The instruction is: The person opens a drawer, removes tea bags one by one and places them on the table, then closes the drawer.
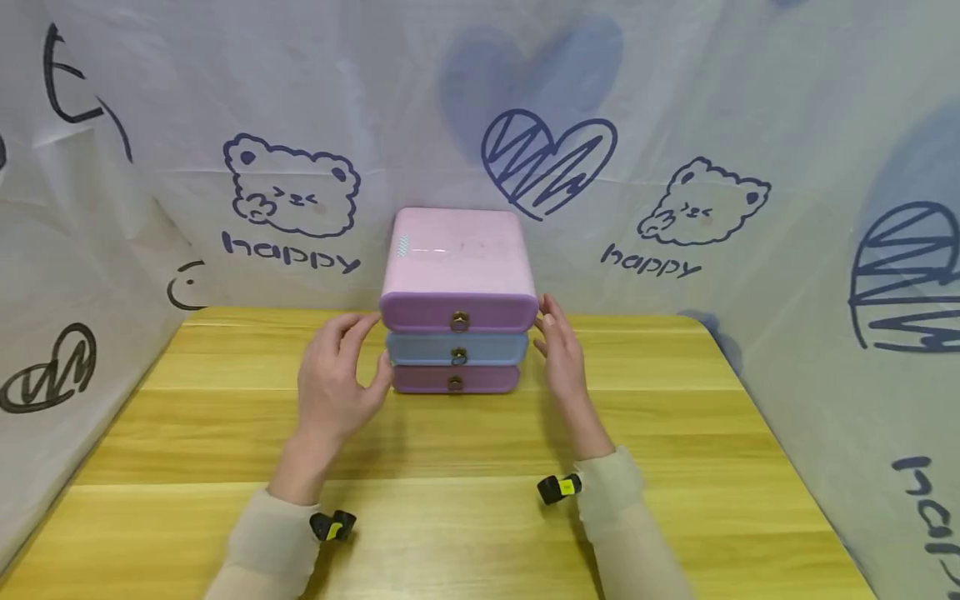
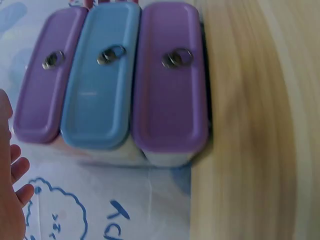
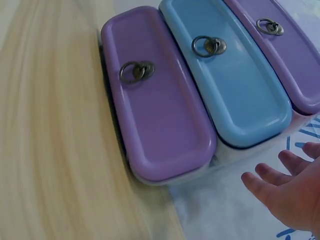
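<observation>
A small three-tier drawer box [image 1: 459, 254] with a pink top stands towards the back of the table. Its top drawer [image 1: 420, 312] and bottom drawer [image 3: 165, 110] have purple fronts, and the middle drawer [image 2: 97, 85] is light blue. Every front carries a metal ring pull, and all three drawers are closed. My left hand [image 1: 341, 379] is beside the box's left side, fingers spread and relaxed. Along the right side, my right hand [image 1: 562, 350] extends its fingers, partly hidden behind the box in the head view. Whether either hand touches the box I cannot tell.
The yellow wood-grain table [image 1: 465, 517] extends in front of the box. A white cloth with drawn bears, hearts and lettering [image 1: 420, 125] hangs behind and at both sides. Black wrist cameras [image 1: 551, 490] sit by the cream sleeves [image 1: 273, 533].
</observation>
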Tool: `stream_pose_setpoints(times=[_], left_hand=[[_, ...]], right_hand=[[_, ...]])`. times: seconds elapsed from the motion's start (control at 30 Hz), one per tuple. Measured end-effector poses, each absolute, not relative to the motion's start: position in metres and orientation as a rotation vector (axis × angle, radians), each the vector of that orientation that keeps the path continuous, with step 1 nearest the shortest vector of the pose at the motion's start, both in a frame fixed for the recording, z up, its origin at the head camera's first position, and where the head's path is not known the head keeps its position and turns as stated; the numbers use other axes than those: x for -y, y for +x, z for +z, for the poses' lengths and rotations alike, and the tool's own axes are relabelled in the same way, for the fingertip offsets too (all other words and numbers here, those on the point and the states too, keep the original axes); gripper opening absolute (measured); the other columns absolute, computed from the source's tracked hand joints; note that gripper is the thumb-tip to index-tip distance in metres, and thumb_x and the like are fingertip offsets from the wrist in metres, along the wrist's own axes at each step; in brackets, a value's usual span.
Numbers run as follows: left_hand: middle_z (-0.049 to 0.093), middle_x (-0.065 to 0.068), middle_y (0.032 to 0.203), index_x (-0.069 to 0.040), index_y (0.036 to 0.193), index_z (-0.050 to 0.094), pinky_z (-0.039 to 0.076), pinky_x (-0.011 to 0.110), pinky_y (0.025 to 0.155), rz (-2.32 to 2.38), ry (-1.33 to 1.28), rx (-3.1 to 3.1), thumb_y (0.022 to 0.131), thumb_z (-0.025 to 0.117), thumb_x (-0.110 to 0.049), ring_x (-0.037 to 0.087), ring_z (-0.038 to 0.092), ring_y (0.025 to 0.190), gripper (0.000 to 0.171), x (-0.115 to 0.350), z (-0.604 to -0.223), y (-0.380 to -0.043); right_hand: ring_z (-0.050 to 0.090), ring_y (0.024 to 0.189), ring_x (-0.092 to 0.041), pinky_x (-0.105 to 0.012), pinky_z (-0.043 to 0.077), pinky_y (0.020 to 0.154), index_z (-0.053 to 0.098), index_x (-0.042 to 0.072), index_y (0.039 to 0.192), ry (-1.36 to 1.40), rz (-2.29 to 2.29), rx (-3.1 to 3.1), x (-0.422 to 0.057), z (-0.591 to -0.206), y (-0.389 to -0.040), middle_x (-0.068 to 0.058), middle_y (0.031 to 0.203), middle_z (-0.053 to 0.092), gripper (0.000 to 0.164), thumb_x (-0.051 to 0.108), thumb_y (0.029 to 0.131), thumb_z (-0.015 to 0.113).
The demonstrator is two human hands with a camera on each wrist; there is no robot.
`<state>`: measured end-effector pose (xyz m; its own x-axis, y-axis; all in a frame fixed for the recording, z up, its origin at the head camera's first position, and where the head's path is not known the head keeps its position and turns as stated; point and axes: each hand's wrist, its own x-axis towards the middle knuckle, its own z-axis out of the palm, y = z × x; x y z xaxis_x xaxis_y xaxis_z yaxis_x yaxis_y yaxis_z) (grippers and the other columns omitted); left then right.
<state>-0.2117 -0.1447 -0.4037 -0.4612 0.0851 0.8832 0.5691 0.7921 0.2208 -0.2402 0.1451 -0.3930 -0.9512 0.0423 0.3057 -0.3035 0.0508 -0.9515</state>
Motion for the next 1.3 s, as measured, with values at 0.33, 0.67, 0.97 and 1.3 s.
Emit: stream_pose_setpoints(times=[0.33, 0.67, 0.97, 1.3], left_hand=[[0.054, 0.014, 0.103, -0.01, 0.12, 0.057, 0.046, 0.045, 0.063, -0.638, -0.557, 1.942, 0.078, 0.054, -0.022, 0.028, 0.05, 0.087, 0.043, 0.112, -0.391, -0.214], [0.054, 0.012, 0.106, -0.011, 0.118, 0.058, 0.045, 0.043, 0.063, -0.65, -0.575, 1.954, 0.079, 0.054, -0.022, 0.027, 0.05, 0.086, 0.04, 0.087, -0.387, -0.219], [0.057, 0.009, 0.104, -0.012, 0.107, 0.065, 0.045, 0.041, 0.064, -0.57, -0.558, 2.001, 0.079, 0.063, -0.02, 0.027, 0.049, 0.091, 0.03, 0.066, -0.389, -0.225], [0.057, 0.007, 0.101, -0.015, 0.103, 0.068, 0.044, 0.041, 0.064, -0.539, -0.488, 2.013, 0.081, 0.066, -0.022, 0.025, 0.049, 0.09, 0.024, 0.051, -0.394, -0.229]], right_hand=[[0.043, 0.116, -0.017, -0.045, 0.041, 0.096, 0.032, 0.009, 0.14, 0.264, 2.037, 2.058, -0.133, -0.388, -0.243, -0.01, 0.14, 0.038, 0.044, 0.025, 0.099, 0.031], [0.039, 0.12, -0.018, -0.05, 0.037, 0.097, 0.032, 0.01, 0.14, 0.322, 2.088, 2.05, -0.136, -0.393, -0.244, -0.009, 0.143, 0.034, 0.044, 0.026, 0.099, 0.03], [0.036, 0.122, -0.02, -0.053, 0.036, 0.097, 0.033, 0.014, 0.14, 0.304, 2.128, 2.052, -0.137, -0.395, -0.244, -0.008, 0.144, 0.033, 0.044, 0.029, 0.099, 0.03], [0.038, 0.12, -0.015, -0.05, 0.037, 0.097, 0.034, 0.015, 0.14, 0.306, 2.102, 2.071, -0.137, -0.395, -0.245, -0.006, 0.143, 0.033, 0.044, 0.031, 0.099, 0.029]])
